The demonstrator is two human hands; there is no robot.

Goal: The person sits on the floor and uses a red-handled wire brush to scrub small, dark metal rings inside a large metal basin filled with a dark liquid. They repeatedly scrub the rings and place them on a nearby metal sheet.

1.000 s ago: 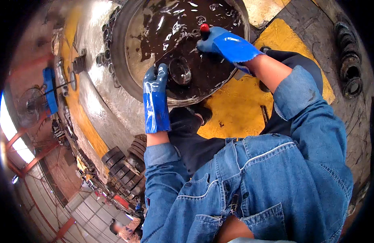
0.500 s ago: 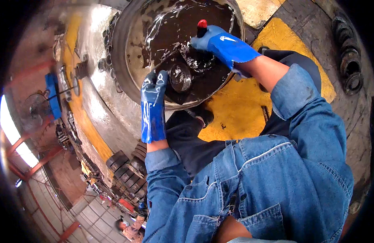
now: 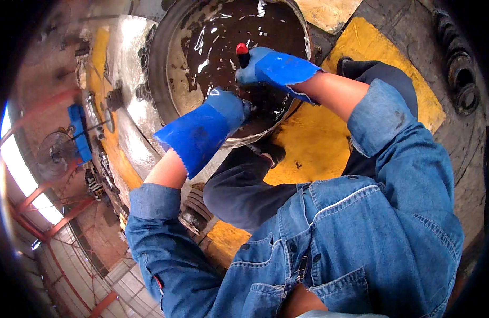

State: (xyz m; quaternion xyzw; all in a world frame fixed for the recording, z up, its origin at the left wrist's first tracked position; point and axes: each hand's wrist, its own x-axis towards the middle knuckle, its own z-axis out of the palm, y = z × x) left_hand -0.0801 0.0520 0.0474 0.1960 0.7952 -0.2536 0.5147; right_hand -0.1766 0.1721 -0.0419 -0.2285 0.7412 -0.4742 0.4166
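Observation:
Both my hands wear blue rubber gloves over a round metal basin (image 3: 160, 69) of dark, shiny liquid (image 3: 223, 40). My right hand (image 3: 254, 64) is closed around the handle of a tool; its black handle with a red end (image 3: 242, 50) sticks up past the thumb, and its working end is hidden below the glove. My left hand (image 3: 226, 106) reaches in over the near left part of the basin, back of the glove up, fingers curled down at the liquid. What it grips is hidden. A dark wet shape (image 3: 263, 100) shows between the two hands, too unclear to name.
A yellow board (image 3: 318, 138) lies under my legs, right of the basin. A row of dark metal rings (image 3: 461, 79) stands at the far right. Ring parts (image 3: 195, 209) are stacked near my left elbow. A fan (image 3: 56, 151) and a blue bar (image 3: 79, 132) are at the left.
My left hand has moved right and turned over, its forearm swinging outward. My right hand with the tool has shifted slightly left and down. The round part seen in the liquid before is covered now.

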